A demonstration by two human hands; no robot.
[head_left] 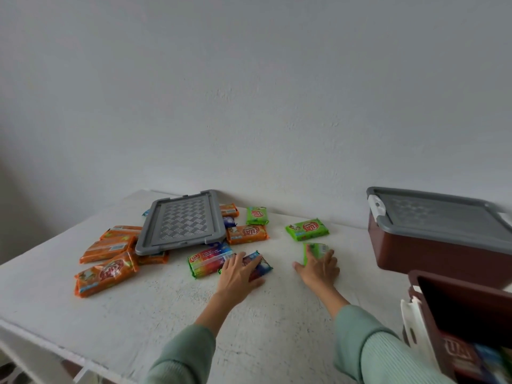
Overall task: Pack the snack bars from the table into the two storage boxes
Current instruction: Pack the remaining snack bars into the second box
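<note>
Snack bars lie scattered on the white table (110, 322). My left hand (239, 274) rests on a blue and red bar (261, 266), fingers curled over it. My right hand (320, 268) grips a green bar (314, 252) that stands tilted up on its edge. A rainbow-coloured bar (207, 260) lies just left of my left hand. Two green bars (307, 229) (257, 216) lie farther back. Several orange bars (106, 274) are at the left. An open brown storage box (468, 309) at the lower right holds some bars. A second brown box (440, 245) with a grey lid on stands behind it.
A loose grey lid (182, 223) lies on top of several bars at the back centre, tilted. An orange bar (248, 234) sits right of the lid. The wall runs close behind the table. The table's front edge is at the lower left.
</note>
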